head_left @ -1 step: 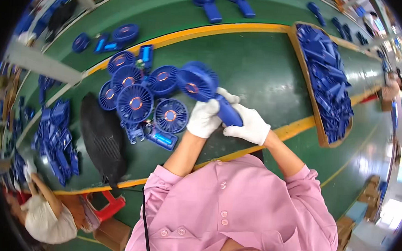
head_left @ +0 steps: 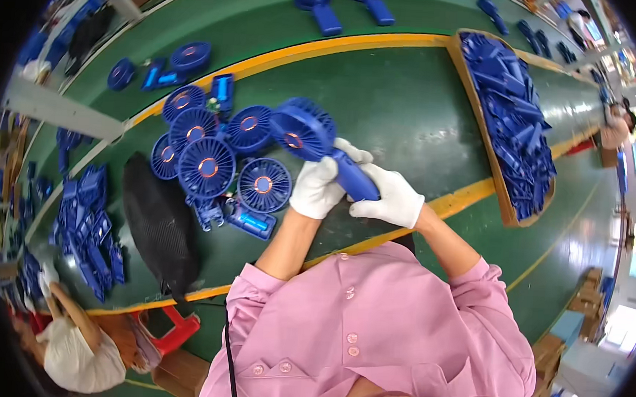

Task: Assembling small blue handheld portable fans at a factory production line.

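Blue handheld fan (head_left: 306, 134), handle (head_left: 356, 177) between left hand (head_left: 317, 191) and right hand (head_left: 397, 198)

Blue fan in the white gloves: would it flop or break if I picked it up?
The blue fan is probably stiff: its round end sticks out past the left hand without drooping. Its grille might crack if squeezed, because the ribs look thin. The smooth-looking handle may feel slippery.

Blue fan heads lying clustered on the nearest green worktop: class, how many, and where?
6: topmost head, second head just below, leftmost head, lower-middle head, upper-right head, lower-right head. Others may be hidden underneath.
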Demonstrator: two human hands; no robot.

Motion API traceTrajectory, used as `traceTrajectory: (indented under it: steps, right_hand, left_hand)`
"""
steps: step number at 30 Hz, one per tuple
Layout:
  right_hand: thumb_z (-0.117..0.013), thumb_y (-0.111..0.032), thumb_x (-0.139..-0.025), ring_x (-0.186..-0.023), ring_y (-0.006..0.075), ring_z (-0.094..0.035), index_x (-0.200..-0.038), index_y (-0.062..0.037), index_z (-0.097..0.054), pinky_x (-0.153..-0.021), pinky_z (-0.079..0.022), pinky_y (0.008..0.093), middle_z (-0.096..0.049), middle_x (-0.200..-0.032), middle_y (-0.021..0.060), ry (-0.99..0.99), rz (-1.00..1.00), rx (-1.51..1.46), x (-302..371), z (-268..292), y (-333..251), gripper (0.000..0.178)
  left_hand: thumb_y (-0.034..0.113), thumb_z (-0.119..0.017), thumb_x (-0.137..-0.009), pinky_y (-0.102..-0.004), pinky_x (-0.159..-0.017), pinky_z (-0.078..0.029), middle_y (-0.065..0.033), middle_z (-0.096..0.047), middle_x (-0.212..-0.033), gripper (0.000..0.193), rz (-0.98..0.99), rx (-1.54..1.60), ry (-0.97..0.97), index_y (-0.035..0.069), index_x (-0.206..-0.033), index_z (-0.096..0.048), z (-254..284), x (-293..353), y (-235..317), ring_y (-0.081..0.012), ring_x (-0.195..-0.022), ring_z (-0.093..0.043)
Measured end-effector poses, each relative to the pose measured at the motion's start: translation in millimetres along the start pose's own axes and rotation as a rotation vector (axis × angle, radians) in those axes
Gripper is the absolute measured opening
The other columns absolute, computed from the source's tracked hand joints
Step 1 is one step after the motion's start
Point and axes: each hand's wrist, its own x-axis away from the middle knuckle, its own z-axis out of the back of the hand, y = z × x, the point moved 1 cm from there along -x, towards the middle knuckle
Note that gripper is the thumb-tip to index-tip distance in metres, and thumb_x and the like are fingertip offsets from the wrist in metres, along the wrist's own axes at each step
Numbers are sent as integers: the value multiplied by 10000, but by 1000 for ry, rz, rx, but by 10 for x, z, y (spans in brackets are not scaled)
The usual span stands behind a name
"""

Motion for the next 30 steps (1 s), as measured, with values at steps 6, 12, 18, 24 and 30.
traceTrajectory:
  steps: [6, 12, 18, 24, 30]
  right_hand:
    - [-766, -341, -716, -900, 322, -675, -1253, -47, -524, -816, -525, 381, -676, -967, 176, 112, 2, 2, 191, -94, -10, 658]
    - [-708, -238, -771, -778, 209, -666, -1180, 7, -582, -703, -538, 322, -680, -908, 132, 121, -129, -331, 255, -158, 73, 493]
    - [-717, -367, -783, -790, 361, -680, -1000, -25, -637, -701, -540, 416, -683, -846, 201, 453, -97, 122, 247, -336, 150, 413]
    - [-713, -375, -778, -775, 361, -679, -926, -24, -646, -708, -541, 423, -680, -824, 202, 534, -114, 222, 181, -434, 223, 387]
    - [-713, -423, -764, -797, 376, -675, -1024, -23, -611, -726, -537, 442, -682, -820, 200, 534, -11, 193, 141, -395, 238, 488]
  left_hand:
    - [340, -687, -878, -528, -1110, -336, -50, -676, -1114, 392, 4, 124, -152, 122, -1185, -577, -33, -25, -83, -260, -1123, -603]
    - [346, -704, -864, -515, -1092, -362, -48, -671, -1096, 395, 30, 136, -92, 130, -1171, -581, -51, 44, -126, -254, -1106, -603]
    - [336, -776, -802, -472, -1046, -416, -52, -650, -1033, 457, 64, 106, 65, 103, -1133, -565, -57, 24, -164, -255, -1082, -604]
    - [318, -806, -777, -446, -970, -488, -111, -639, -1022, 500, 50, -105, 160, 68, -1127, -552, -106, 79, -174, -290, -1037, -622]
    - [326, -785, -803, -397, -888, -530, -157, -654, -1028, 500, 55, -162, 139, 16, -1122, -556, -102, 64, -203, -263, -988, -641]
